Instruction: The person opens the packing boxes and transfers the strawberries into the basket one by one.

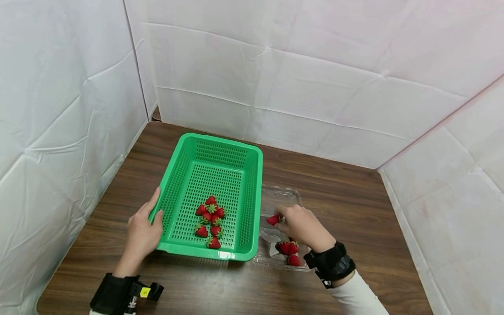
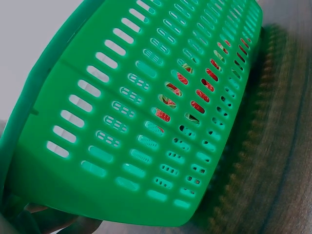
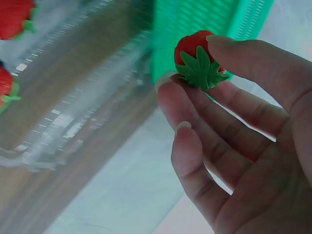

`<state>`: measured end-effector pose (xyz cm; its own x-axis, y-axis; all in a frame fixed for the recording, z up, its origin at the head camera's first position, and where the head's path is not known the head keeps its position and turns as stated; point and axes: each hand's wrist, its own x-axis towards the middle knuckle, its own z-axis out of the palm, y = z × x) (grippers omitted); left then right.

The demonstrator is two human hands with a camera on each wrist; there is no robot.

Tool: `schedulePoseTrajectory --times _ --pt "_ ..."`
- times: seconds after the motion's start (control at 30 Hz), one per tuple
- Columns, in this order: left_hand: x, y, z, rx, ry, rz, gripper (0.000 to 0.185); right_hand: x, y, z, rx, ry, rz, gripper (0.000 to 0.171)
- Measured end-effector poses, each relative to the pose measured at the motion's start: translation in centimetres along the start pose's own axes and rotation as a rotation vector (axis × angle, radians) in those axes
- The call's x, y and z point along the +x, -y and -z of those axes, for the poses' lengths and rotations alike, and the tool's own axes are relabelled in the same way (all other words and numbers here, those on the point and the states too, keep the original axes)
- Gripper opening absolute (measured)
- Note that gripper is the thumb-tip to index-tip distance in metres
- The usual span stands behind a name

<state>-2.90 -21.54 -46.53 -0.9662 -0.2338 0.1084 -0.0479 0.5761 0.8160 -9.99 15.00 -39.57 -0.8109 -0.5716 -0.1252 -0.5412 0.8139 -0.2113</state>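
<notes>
My left hand [image 1: 143,232] grips the left rim of a green perforated plastic basket [image 1: 167,175], thumb on the inner side. Its fingers [image 2: 80,225] show under the rim in the left wrist view. Several strawberries [image 1: 214,218] lie in the near half of the basket. Between thumb and fingertips, my right hand [image 1: 305,225] pinches a strawberry [image 3: 197,61], leafy cap toward the wrist camera. That hand is over a clear plastic clamshell box [image 1: 281,197], to the right of the basket. More strawberries [image 1: 288,248] lie in the near part of the box.
A dark wood-grain table [image 1: 346,205] carries everything. White sheeting [image 1: 299,87] stands as walls along the back, left and right. The basket's right rim overlaps the box's left edge in the head view. Both wrists wear black straps [image 1: 332,262].
</notes>
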Motion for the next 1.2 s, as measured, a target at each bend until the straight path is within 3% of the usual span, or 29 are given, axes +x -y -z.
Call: schedulePoseTrajectory --times 0.23,0.37,0.8,1.2 --pt "0.0 0.1 -0.1 0.003 -0.006 -0.01 0.061 0.6 1.3 2.2 -0.049 -0.065 0.075 0.024" --pt "0.0 0.0 0.0 -0.007 0.001 -0.006 0.06 1.3 2.2 3.0 -0.061 -0.092 0.1 0.023" --pt "-0.1 -0.1 0.1 0.011 0.01 0.009 0.06 3.9 5.0 4.0 -0.104 -0.07 0.176 0.024" --pt "0.0 -0.1 0.0 -0.001 -0.001 -0.001 0.06 6.3 6.8 3.4 -0.086 -0.008 0.219 0.019"
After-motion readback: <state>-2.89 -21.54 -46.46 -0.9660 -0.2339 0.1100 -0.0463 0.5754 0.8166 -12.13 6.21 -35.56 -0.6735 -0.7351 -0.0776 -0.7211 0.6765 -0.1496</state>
